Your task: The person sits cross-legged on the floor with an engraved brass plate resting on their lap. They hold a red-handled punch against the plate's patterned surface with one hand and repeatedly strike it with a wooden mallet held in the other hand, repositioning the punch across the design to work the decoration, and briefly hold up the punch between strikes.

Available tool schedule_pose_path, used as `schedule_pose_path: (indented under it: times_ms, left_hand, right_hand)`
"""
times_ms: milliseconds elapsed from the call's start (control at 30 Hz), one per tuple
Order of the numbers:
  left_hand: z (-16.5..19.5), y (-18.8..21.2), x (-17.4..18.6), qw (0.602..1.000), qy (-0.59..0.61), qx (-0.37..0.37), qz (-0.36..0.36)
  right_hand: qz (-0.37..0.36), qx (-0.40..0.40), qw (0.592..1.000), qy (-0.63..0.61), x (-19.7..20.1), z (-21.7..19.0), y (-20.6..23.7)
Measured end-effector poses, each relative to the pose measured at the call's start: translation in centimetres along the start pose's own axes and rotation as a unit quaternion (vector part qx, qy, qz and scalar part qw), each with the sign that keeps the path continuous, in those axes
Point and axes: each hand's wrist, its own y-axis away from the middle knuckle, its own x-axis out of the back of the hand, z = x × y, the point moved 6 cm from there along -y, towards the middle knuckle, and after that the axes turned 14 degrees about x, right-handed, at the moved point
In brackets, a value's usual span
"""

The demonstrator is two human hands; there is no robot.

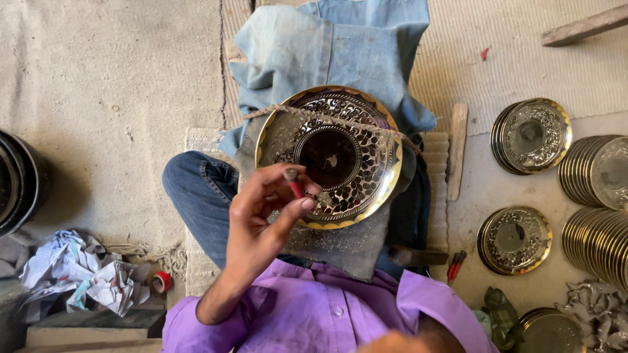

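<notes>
At the far left the rim of a dark round vessel [16, 180] shows at the frame edge, with crumpled paper [78, 274] and a small red tape roll [161, 282] on the floor beside the person's knee. Moving in, the left hand [261, 219] is closed in a pinch around a short red-handled tool [294, 184], thumb and forefinger pressing its shaft, with the tip close over the lower left of the engraved brass plate [330, 157]; whether the tip touches the metal cannot be told. The plate rests tilted on a dusty grey cloth [347, 245] over the lap, and a twisted cord [320, 119] runs across its upper face, seemingly keeping it in place. The right hand is not in view. To work the pattern cleanly, it would likely help to keep the tool steep and steady, take short strokes along the cut lines, and let the cord and lap keep the plate from turning. To the right lie a wooden stick [456, 150], then stacks of similar finished plates [592, 196] on the floor, with red pencils [454, 265] just beside one.
</notes>
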Motion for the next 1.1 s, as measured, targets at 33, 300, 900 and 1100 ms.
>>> schedule_pose_path:
  times_ms: [33, 300, 900, 1100]
  left_hand:
    - [0.2, -0.3, -0.5, 1.0, 0.0, -0.002, -0.012]
    - [0.8, -3.0, -3.0, 0.99, -0.134, 0.014, -0.034]
    - [2.0, -4.0, -4.2, 0.95, -0.263, -0.07, -0.153]
    - [2.1, -4.1, -4.4, 0.942, -0.281, -0.071, -0.17]
  right_hand:
    - [-0.001, 0.001, 1.0, 0.004, 0.1, 0.0, 0.3]
    - [-0.035, -0.048, 0.984, 0.167, -0.1, 0.3, 5.4]
    - [0.189, -0.501, 0.805, 0.255, 7.4, 5.1, 29.5]
    - [0.363, -0.359, 0.858, 0.054, 8.6, 4.5, 25.8]
